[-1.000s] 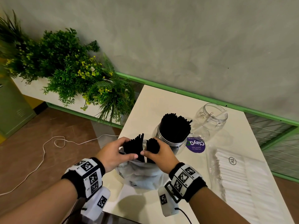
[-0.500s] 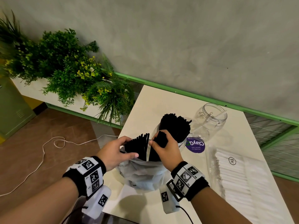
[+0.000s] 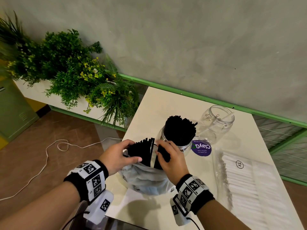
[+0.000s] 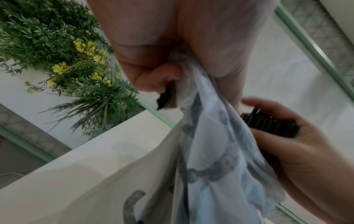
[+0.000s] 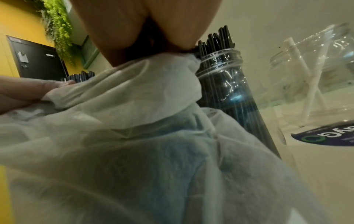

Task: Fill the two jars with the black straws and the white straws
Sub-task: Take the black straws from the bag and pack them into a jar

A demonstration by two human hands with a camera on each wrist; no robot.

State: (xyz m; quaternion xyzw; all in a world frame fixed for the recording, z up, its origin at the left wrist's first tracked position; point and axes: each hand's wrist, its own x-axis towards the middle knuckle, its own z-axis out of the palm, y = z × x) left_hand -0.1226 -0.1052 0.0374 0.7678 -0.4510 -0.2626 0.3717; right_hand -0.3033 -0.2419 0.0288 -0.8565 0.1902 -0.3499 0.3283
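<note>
Head view: black straws (image 3: 141,151) are being split off, a bunch now being drawn aside from the bag (image 3: 146,178).
Right hand (image 3: 169,161): being clamped round that bunch.
Left hand (image 3: 116,156): being kept gripped on bag and remainder.
Meaning: transfer to the nearly full jar (image 3: 176,143) is being readied.

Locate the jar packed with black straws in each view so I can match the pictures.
Head: centre of the table, just beyond the right hand, jar.
Left wrist: not in it.
Right wrist: upper centre, right of the bag, jar.
Shared landmark: the purple sticker beside the jar.
</note>
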